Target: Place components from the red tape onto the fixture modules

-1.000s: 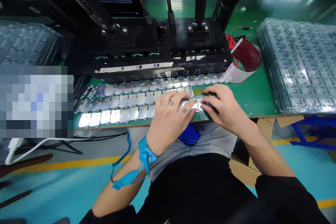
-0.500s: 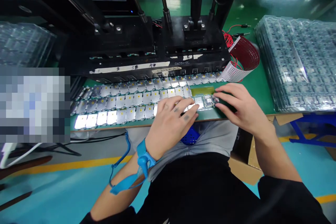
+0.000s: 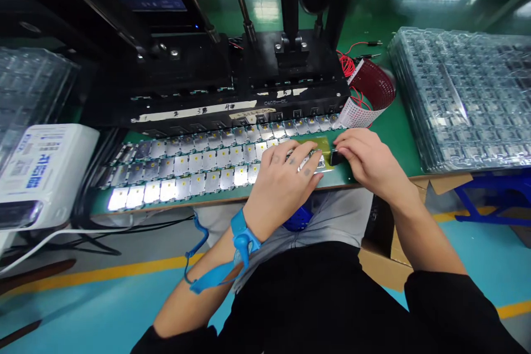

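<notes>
Head view: two hands work on green mat [image 3: 390,146], below black fixture [image 3: 290,88].
Left hand [image 3: 282,185]: fingers [image 3: 298,174] stay narrow and lie on small board [image 3: 313,162]; I cannot tell if they grip it.
Right hand [image 3: 371,163]: fingers [image 3: 352,144] are narrow, closed on black part [image 3: 338,157].
Board: under left fingers, just left of right fingers, touching yellow strip [image 3: 321,146].
Left of fingers: rows of metal cells [image 3: 194,171].
Right of fingers: stacked clear trays [image 3: 460,99].
Left wrist: blue strap [image 3: 243,238].

L hand [image 3: 282,188] & R hand [image 3: 371,163] side by side (both curled down).
</notes>
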{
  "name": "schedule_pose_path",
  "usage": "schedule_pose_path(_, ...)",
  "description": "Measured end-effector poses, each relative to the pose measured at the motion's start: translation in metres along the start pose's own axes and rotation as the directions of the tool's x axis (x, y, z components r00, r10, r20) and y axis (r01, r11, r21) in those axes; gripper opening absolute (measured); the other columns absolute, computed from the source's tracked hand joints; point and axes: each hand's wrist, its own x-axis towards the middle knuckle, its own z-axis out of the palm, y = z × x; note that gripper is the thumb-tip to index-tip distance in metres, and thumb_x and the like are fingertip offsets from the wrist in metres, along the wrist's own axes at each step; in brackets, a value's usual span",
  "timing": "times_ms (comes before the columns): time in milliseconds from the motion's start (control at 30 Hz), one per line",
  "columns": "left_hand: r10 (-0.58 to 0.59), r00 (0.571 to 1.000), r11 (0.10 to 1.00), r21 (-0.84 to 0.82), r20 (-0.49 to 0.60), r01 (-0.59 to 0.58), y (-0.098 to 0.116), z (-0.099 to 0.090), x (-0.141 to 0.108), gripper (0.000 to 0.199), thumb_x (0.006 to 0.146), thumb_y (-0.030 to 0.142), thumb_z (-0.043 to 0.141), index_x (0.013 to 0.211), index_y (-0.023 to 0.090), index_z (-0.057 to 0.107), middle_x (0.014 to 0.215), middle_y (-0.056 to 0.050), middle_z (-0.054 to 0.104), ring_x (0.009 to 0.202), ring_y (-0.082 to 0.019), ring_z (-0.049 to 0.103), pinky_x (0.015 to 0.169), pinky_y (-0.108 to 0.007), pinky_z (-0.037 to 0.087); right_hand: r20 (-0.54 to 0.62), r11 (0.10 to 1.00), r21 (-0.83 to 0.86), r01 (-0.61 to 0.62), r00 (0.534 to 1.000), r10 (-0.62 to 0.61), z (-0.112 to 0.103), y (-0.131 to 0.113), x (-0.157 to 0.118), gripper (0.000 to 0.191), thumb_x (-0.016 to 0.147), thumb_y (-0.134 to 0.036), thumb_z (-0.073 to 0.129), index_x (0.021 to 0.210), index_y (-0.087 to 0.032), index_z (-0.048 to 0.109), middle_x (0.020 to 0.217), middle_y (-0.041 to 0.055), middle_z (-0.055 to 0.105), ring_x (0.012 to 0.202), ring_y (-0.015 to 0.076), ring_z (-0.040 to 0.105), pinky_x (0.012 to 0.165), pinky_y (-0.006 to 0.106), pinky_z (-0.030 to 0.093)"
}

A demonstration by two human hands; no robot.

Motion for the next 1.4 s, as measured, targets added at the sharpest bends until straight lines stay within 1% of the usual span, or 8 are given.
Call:
schedule_pose_path(200, 0.049, 0.998, 0.999, 0.002, -0.04, -0.049, 0.0, 0.003, 0.007, 0.021, 0.095, 0.029, 0.057, 0.109, 0.017, 0.067, 0.111, -0.005, 0.073, 0.103, -0.029, 0.058, 0.088, -0.047, 0.043, 0.058, 0.995, -0.009, -0.095, 0.994, 0.096, 0.006, -0.001, 0.0, 0.023, 0.099, -0.026, 0.045, 0.099, -0.014, 0.065, 0.105, 0.0088, 0.068, 0.1, 0.0201, 0.06, 0.091, 0.037, 0.047)
schedule_pose_path(333, 0.069, 0.993, 0.997, -0.024, -0.099, -0.072, -0.004, 0.003, 0.01, 0.017, 0.095, 0.024, 0.056, 0.106, 0.018, 0.068, 0.104, -0.005, 0.075, 0.099, -0.028, 0.061, 0.088, -0.047, 0.041, 0.096, 0.995, 0.067, -0.08, 0.993, 0.073, -0.001, -0.003, -0.01, 0.025, 0.097, -0.032, 0.052, 0.11, -0.015, 0.064, 0.111, 0.0096, 0.066, 0.107, 0.0202, 0.058, 0.096, 0.038, 0.048)
schedule_pose_path(567, -0.055, 0.984, 0.997, -0.07, -0.167, 0.044, -0.002, 0.005, 0.022, 0.014, 0.096, 0.02, 0.053, 0.093, 0.019, 0.067, 0.097, -0.004, 0.075, 0.097, -0.028, 0.062, 0.085, -0.047, 0.039, 0.056, 0.997, 0.059, -0.055, 0.997, 0.052, 0.004, -0.002, -0.02, 0.023, 0.095, -0.031, 0.055, 0.109, -0.017, 0.065, 0.111, 0.0092, 0.065, 0.109, 0.0204, 0.058, 0.097, 0.039, 0.048)
schedule_pose_path(700, -0.11, 0.987, 0.993, -0.062, -0.121, 0.103, -0.002, 0.007, 0.027, 0.017, 0.097, 0.022, 0.052, 0.086, 0.018, 0.066, 0.1, -0.004, 0.074, 0.1, -0.029, 0.06, 0.084, -0.047, 0.04, 0.031, 0.998, 0.047, -0.048, 0.998, 0.046, 0.006, -0.003, -0.019, 0.021, 0.095, -0.029, 0.056, 0.109, -0.017, 0.065, 0.112, 0.0091, 0.065, 0.109, 0.0207, 0.059, 0.096, 0.039, 0.049)
schedule_pose_path(933, -0.12, 0.99, 0.99, -0.081, -0.08, 0.113, -0.001, 0.006, 0.018, 0.016, 0.097, 0.026, 0.054, 0.103, 0.02, 0.068, 0.115, -0.007, 0.069, 0.107, -0.029, 0.057, 0.086, -0.046, 0.041, 0.04, 0.998, 0.045, -0.04, 0.998, 0.038, 0.003, -0.003, -0.021, 0.023, 0.093, -0.028, 0.058, 0.112, -0.017, 0.064, 0.113, 0.0088, 0.066, 0.11, 0.0211, 0.059, 0.097, 0.04, 0.049)
schedule_pose_path(1067, -0.013, 0.997, 0.998, -0.067, -0.077, 0.008, 0.005, 0.001, 0.002, 0.021, 0.096, 0.022, 0.054, 0.115, 0.019, 0.064, 0.119, -0.007, 0.069, 0.107, -0.027, 0.058, 0.087, -0.044, 0.041, 0.035, 0.997, 0.076, -0.004, 0.999, 0.001, 0.004, -0.002, -0.022, 0.019, 0.091, -0.025, 0.06, 0.108, -0.019, 0.066, 0.112, 0.006, 0.067, 0.111, 0.0197, 0.06, 0.099, 0.04, 0.049)
schedule_pose_path(1200, 0.07, 0.995, 0.992, -0.102, -0.066, -0.077, 0.006, 0.003, -0.01, 0.023, 0.095, 0.02, 0.056, 0.117, 0.018, 0.062, 0.12, -0.006, 0.071, 0.107, -0.026, 0.059, 0.087, -0.043, 0.042, 0.045, 0.997, 0.074, -0.004, 0.999, 0.001, 0.003, -0.003, -0.023, 0.019, 0.091, -0.026, 0.061, 0.108, -0.019, 0.067, 0.113, 0.0059, 0.067, 0.112, 0.0197, 0.06, 0.099, 0.04, 0.049)
schedule_pose_path(1400, 0.079, 0.991, 0.991, -0.101, -0.108, -0.09, 0.003, 0.009, -0.012, 0.023, 0.094, 0.02, 0.057, 0.117, 0.017, 0.062, 0.119, -0.006, 0.071, 0.106, -0.026, 0.061, 0.087, -0.043, 0.043, 0.059, 0.998, 0.054, 0.019, 0.998, -0.022, 0.003, -0.002, -0.023, 0.019, 0.092, -0.027, 0.061, 0.109, -0.021, 0.067, 0.111, 0.005, 0.067, 0.109, 0.0183, 0.06, 0.097, 0.039, 0.049)
